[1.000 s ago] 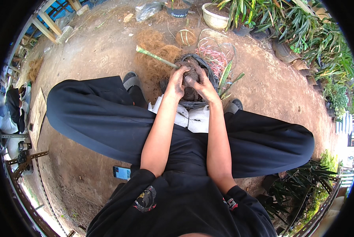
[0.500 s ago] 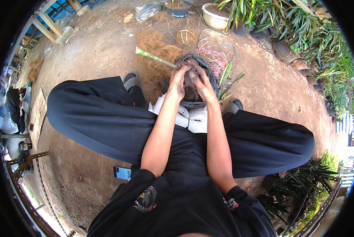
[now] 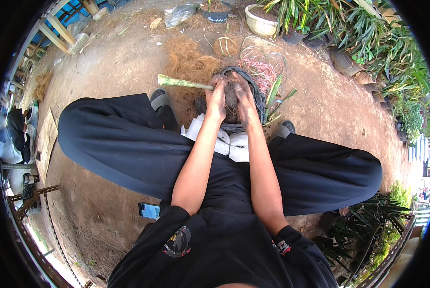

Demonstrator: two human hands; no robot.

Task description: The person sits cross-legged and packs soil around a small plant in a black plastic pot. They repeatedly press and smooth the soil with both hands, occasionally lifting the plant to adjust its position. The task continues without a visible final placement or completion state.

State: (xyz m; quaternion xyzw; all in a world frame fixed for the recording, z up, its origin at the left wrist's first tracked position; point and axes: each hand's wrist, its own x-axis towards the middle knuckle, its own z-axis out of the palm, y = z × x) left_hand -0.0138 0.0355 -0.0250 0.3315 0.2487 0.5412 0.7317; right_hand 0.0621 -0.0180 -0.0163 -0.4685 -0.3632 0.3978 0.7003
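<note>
Both hands are dirty with soil and cup a dark root ball (image 3: pixel 231 96) between them, over an open black plastic bag (image 3: pixel 259 86) holding dark soil. My left hand (image 3: pixel 217 100) wraps the ball's left side, its fingers curled over the far end. My right hand (image 3: pixel 244 98) presses against the other side, fingers pointing away from me. A pale green, mottled leaf (image 3: pixel 182 81) sticks out leftward from the left hand; where it joins the ball is hidden. More long green leaves (image 3: pixel 274 91) lean just right of the bag.
Loose brown coir fibre (image 3: pixel 188 57) lies beyond the bag, with a round fibre bundle (image 3: pixel 226 46) beside it. Pink and white string (image 3: pixel 260 67) is heaped at the far right. A white bundle (image 3: pixel 239 146) sits between my legs. Potted plants (image 3: pixel 347 62) line the right; a phone (image 3: pixel 149 210) lies lower left.
The leaf has swung from slanting down toward my hands to lying nearly level. The root ball has turned in my grip, and my right hand has shifted slightly to the right.
</note>
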